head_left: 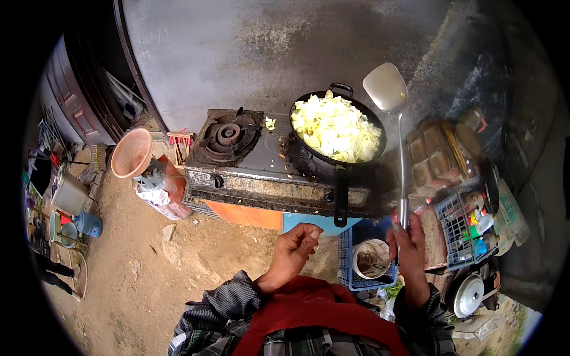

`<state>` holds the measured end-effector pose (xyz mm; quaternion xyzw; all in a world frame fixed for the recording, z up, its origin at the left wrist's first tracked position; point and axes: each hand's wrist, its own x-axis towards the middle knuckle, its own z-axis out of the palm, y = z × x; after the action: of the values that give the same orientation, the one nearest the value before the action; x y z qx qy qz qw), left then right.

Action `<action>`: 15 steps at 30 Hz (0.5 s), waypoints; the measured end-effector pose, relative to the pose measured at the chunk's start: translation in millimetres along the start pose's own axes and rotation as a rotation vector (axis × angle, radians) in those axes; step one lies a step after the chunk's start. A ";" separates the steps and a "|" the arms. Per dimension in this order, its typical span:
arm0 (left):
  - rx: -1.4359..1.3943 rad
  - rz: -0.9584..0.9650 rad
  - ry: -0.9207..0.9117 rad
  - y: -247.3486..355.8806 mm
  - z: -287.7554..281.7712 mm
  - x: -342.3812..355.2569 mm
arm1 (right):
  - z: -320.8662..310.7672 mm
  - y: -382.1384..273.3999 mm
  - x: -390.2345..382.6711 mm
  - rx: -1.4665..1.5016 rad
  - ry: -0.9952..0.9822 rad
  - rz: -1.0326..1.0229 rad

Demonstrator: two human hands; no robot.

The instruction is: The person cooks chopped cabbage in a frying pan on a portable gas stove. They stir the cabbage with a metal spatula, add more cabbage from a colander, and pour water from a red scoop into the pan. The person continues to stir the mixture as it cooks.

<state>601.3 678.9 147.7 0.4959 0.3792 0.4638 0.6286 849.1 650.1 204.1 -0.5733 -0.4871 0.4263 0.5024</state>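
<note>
My right hand (408,242) is closed around the handle of a metal spatula (402,151), held upright with its broad blade raised to the right of the pan. A small pale bit sticks to the blade. Chopped pale yellow-green cabbage (337,127) is heaped in a black frying pan (341,199), which sits on the right side of a two-burner gas stove (273,157). In front of the stove, short of the pan's long handle, my left hand (294,250) has its fingers curled in, with nothing visible in them.
The left burner (228,135) is bare, and a cabbage scrap (270,123) lies beside it. An orange basket (132,153) stands left of the stove. Below my right hand, a blue crate (347,261) holds a white tub (372,259). Another crate (456,222) with bottles and a lidded pot (469,295) are farther right.
</note>
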 end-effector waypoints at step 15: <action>-0.274 -0.464 0.032 -12.6 17.7 72.9 | -48.1 -29.9 203.4 -0.529 -0.213 -0.185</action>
<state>641.1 743.1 138.1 0.2985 0.4263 0.3624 0.7732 925.2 843.8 240.3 -0.5894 -0.6815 0.2948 0.3183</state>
